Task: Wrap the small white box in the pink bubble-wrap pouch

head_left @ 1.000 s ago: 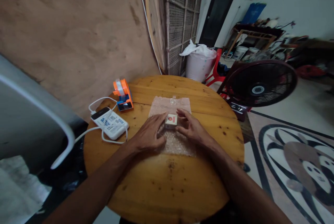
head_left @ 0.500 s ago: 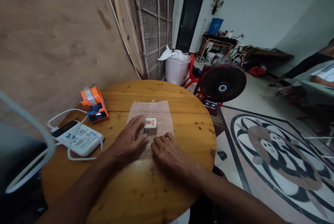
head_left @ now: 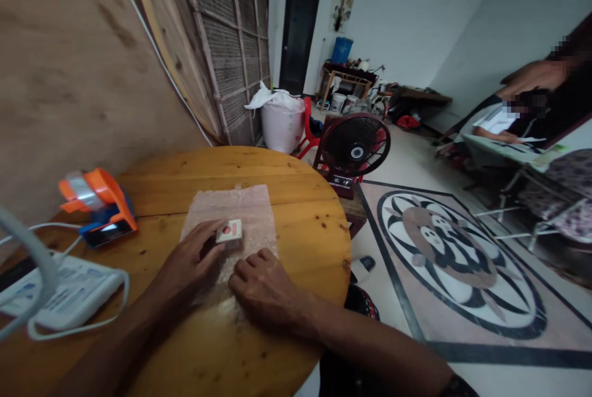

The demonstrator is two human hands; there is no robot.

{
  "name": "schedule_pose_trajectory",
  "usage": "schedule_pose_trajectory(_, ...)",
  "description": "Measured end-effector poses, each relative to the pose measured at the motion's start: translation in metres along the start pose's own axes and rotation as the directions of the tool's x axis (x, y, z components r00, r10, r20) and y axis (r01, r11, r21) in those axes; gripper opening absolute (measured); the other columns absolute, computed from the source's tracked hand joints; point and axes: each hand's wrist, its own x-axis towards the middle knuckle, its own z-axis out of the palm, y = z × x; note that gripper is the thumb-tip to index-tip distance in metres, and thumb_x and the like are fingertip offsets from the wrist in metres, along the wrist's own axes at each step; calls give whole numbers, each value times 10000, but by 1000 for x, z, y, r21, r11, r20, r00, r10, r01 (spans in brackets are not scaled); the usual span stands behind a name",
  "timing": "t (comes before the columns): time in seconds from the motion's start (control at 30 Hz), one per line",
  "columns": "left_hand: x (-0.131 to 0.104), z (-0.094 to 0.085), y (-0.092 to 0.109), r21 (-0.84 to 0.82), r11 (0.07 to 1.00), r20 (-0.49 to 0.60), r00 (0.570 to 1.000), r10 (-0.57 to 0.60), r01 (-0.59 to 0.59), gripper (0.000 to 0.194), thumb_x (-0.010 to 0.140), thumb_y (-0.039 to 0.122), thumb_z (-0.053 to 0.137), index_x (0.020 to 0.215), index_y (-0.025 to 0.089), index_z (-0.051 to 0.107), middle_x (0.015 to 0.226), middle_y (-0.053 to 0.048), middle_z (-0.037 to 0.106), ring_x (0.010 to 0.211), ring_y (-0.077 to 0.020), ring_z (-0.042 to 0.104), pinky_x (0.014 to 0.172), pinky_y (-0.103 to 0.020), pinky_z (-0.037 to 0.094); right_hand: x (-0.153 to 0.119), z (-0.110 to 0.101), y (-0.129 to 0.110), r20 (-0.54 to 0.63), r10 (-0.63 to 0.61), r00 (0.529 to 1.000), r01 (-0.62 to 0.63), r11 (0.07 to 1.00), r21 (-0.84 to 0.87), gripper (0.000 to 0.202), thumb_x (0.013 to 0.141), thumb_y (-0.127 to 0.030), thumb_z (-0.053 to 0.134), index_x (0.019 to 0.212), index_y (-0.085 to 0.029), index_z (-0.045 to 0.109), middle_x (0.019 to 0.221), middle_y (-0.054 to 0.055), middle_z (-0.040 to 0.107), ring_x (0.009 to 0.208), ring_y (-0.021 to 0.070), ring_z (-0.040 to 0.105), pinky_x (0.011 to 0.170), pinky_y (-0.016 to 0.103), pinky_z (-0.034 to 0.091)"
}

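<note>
A small white box with red print (head_left: 230,232) sits on a sheet of clear bubble wrap (head_left: 259,212), which lies flat on the round wooden table. My left hand (head_left: 197,258) has its thumb and fingers around the box's left side, closed on it. To the right and nearer to me, my right hand (head_left: 261,286) rests on the near part of the wrap. Its fingers are curled in, their undersides hidden, and nothing shows in them.
On the table's left stand an orange and blue device with tape (head_left: 99,206) and a white box with cables (head_left: 69,292). A fan (head_left: 356,147) and a white sack (head_left: 283,119) are beyond the table (head_left: 300,181). A person (head_left: 499,119) is at another table on the right.
My view has turned to the right, so the table things appear further left. My left thumb and fingers have come in against the box. My right hand stays curled on the wrap.
</note>
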Motion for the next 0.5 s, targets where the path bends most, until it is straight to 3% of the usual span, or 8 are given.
schedule_pose_trajectory(0.5, -1, -1, -2, 58, 998, 0, 1000, -23, 22, 376, 867, 395, 464, 1227, 289, 484, 1260, -20, 570, 1143, -249, 558, 992, -417, 459, -2, 4, -2, -27, 49, 998, -49, 999, 19, 122, 895, -257, 467, 946, -169, 534, 955, 44, 621, 826, 205, 523, 689, 349, 392)
